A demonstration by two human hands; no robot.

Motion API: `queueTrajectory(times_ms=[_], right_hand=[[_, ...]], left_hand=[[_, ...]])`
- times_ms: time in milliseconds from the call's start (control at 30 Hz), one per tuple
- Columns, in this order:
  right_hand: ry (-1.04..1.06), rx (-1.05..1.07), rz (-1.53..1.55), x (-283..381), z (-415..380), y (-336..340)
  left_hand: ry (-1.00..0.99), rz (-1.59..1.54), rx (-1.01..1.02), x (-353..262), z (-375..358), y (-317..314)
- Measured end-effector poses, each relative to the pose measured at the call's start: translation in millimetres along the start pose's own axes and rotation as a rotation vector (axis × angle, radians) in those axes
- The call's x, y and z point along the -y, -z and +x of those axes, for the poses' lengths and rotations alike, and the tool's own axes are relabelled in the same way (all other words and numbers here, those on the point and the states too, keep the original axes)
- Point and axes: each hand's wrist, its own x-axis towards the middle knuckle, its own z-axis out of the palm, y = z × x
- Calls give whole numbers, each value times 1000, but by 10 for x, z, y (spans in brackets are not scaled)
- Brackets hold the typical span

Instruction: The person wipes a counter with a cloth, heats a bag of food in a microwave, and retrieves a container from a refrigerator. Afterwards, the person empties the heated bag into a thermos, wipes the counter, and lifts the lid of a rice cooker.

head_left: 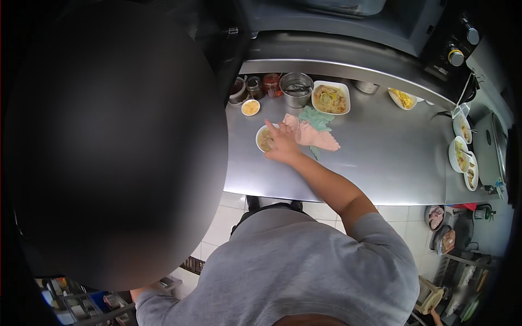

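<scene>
One hand (283,145) rests its fingers closed on the small white soup-filled bowl's (263,139) rim.

Single head view, high overhead, facing straight down on steel counter (380,157); left half blocked.

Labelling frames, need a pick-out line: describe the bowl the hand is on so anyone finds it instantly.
Start at the long stainless steel counter. Near its left end, beside the crumpled pink and green cloths, sits a small round white bowl of pale broth, with the person's right hand resting on its rim. Its neighbours differ: a tiny yellow-filled dish and a rectangular white plate of noodles.
</scene>
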Motion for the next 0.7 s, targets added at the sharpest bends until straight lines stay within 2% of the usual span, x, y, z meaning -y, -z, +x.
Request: queueTrajectory(times_ms=[233,333,400,467,500,600,700], right_hand=[[-14,-84,112,140,392,-296],[-197,-353,-69,-119,382,-135],[-485,-538,-360,-289,194,-67],[-477,-221,-212,-483,106,57],[-466,-66,-134,-543,117,107],[-149,-198,59,-597,378,-83],[158,-401,-36,-702,887,-294]], left_hand=[[-22,191,-303,190,415,362],[-70,243,-411,197,702,443],[-100,265,-459,197,896,468],[-125,283,-487,180,1055,487],[-136,291,-502,178,1115,471],[-168,293,-537,174,1273,408],[-207,182,-545,224,1353,352]])
